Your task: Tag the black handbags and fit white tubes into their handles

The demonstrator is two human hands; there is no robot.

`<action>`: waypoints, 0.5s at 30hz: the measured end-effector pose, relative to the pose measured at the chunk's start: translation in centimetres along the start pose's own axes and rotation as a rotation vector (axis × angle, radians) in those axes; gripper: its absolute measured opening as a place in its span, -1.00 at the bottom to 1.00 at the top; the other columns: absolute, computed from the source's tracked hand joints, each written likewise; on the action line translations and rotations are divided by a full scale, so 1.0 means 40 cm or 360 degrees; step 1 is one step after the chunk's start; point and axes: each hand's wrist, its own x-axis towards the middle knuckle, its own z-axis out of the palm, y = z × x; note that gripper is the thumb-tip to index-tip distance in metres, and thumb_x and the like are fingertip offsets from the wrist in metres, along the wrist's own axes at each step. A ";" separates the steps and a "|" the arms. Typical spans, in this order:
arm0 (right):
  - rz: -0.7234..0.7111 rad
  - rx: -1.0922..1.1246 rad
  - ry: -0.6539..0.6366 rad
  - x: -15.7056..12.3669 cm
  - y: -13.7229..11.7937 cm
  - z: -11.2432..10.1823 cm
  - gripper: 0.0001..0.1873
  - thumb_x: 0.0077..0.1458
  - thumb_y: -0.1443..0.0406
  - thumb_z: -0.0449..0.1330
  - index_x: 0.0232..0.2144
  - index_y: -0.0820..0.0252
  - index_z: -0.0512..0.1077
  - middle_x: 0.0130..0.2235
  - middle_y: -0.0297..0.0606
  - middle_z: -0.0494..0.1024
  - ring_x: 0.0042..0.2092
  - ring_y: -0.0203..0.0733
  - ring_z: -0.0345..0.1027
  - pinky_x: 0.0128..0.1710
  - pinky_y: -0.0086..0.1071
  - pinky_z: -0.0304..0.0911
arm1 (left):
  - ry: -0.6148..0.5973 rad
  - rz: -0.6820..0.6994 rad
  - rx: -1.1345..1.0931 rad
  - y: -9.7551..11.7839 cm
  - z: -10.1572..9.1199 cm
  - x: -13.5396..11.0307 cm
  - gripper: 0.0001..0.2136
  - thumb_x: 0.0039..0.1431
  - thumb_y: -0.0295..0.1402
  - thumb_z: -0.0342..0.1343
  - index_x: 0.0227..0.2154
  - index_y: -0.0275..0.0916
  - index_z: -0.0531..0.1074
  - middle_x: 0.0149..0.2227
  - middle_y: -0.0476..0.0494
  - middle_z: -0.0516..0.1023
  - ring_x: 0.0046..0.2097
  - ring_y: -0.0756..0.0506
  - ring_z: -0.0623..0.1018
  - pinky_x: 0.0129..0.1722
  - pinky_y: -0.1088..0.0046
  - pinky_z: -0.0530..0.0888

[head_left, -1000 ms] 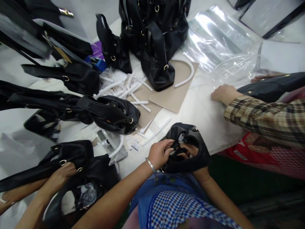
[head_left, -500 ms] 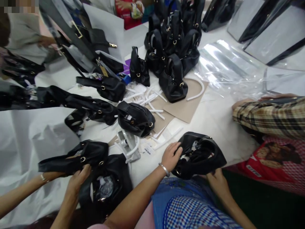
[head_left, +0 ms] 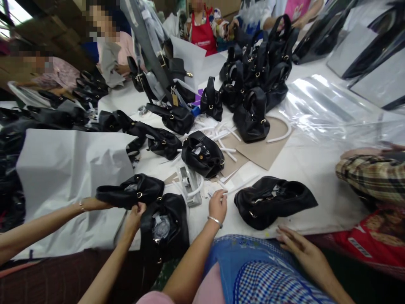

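A black handbag [head_left: 264, 202] lies on its side on the table before me, its strap pointing right. Neither of my hands touches it. My left hand [head_left: 217, 207], with a silver bangle at the wrist, is left of the bag, fingers extended over the near end of a thin white tube [head_left: 242, 186]. I see no grip on the tube. At the table's front edge, my right hand [head_left: 295, 245] is open below the bag, its fingers apart. Beyond my left hand are a clear tape dispenser [head_left: 190, 185] and another black handbag [head_left: 202, 154].
At left, a co-worker's hands [head_left: 134, 215] hold a black handbag [head_left: 147, 190] above a larger black bag [head_left: 166, 228]. Several bags stand at the back around white tubes and brown card [head_left: 264, 147]. Clear plastic sheets [head_left: 329, 105] lie right, near a plaid sleeve [head_left: 370, 171].
Both my hands have let go of the black handbag, which now rests on the table. My left hand has moved left toward the white tube; my right has drawn back. The view has tilted up.
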 end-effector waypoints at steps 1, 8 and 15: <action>0.0007 -0.0062 -0.0083 -0.006 0.012 -0.005 -0.35 -0.12 0.00 0.25 -0.01 0.22 0.40 -0.01 -0.10 0.50 -0.06 0.01 0.43 -0.12 -0.30 0.43 | 0.0035 -0.0015 0.0147 -0.035 -0.026 -0.005 -0.75 0.14 -0.53 -0.05 -0.16 -0.26 0.44 -0.09 -0.21 0.49 -0.03 -0.09 0.46 0.00 0.34 0.43; -0.0226 -0.0432 -0.0418 -0.034 0.001 0.011 -0.47 -0.05 0.01 0.20 -0.07 0.17 0.46 -0.06 -0.16 0.54 -0.02 -0.04 0.41 0.04 -0.30 0.30 | -0.0296 -0.0225 0.1069 -0.099 -0.089 0.027 -0.52 0.10 -0.61 -0.06 0.12 -0.27 0.19 0.20 -0.28 0.20 -0.05 -0.18 0.48 -0.12 0.28 0.48; -0.0500 -0.0660 -0.0510 -0.023 -0.023 0.030 -0.48 -0.01 -0.01 0.15 -0.10 0.20 0.48 -0.13 -0.10 0.57 -0.11 -0.04 0.46 -0.05 -0.26 0.36 | -0.0446 -0.0048 0.1319 -0.086 -0.094 0.073 -0.36 -0.08 -0.59 0.20 0.10 -0.26 0.15 0.03 -0.28 0.33 -0.10 -0.15 0.48 -0.17 0.39 0.46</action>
